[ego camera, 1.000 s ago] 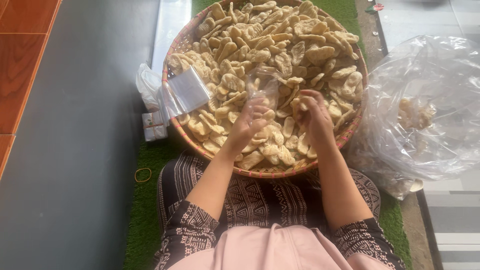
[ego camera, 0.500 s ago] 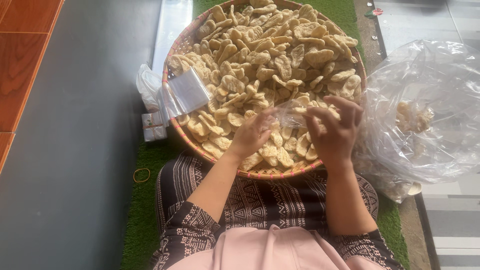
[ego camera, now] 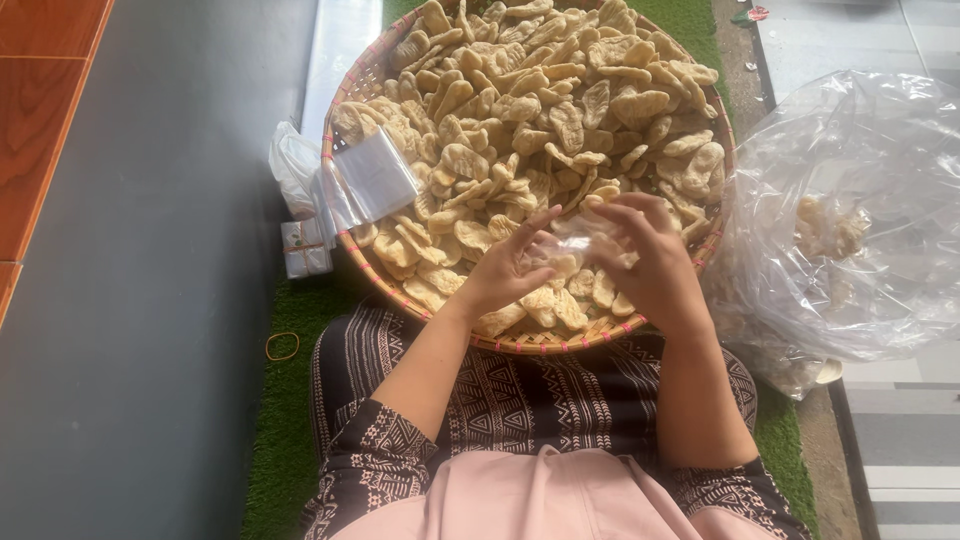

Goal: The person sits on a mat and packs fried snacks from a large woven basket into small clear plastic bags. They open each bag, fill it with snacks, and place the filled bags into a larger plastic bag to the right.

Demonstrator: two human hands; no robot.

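Both hands are sitting closer together than 0.5 s ago, meeting over the near edge of the woven tray (ego camera: 352,95). Left hand (ego camera: 508,268) and right hand (ego camera: 640,258) are pinching a small clear bag (ego camera: 572,238) between them above the crackers (ego camera: 540,110). A large plastic bag (ego camera: 850,210) is lying just beside the tray.

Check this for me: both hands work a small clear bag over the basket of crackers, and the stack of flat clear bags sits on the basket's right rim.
One thing is wrong: the stack of flat clear bags sits on the left rim of the basket, not the right, as the head view shows. The rest holds: the left hand and right hand work a small clear bag over the crackers.
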